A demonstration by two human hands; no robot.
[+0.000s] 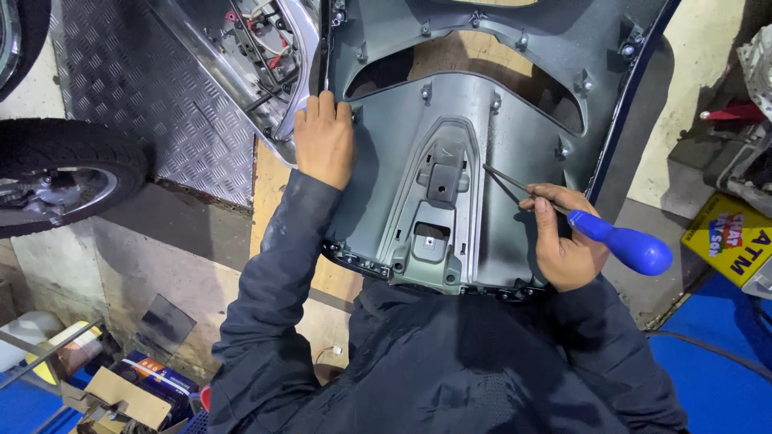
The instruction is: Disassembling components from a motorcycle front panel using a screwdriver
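Grey plastic scooter panel [450,145] lies inner side up before you. Your left hand [324,138] presses flat, fingers unclenched, on its upper left edge to steady it, while your right hand [565,241] grips the blue-handled screwdriver [599,229], tip on the panel.

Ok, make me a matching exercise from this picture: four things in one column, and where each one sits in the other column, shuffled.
Things:
1. screwdriver
2. tyre
3. grey body panel
4. yellow box

Places:
A. far left, on the floor beside the checker plate
B. in the right hand, tip resting on the panel
C. right edge, on the floor beside the blue mat
D. centre, under the left hand, which presses on its left edge

Pairs: 1-B, 2-A, 3-D, 4-C
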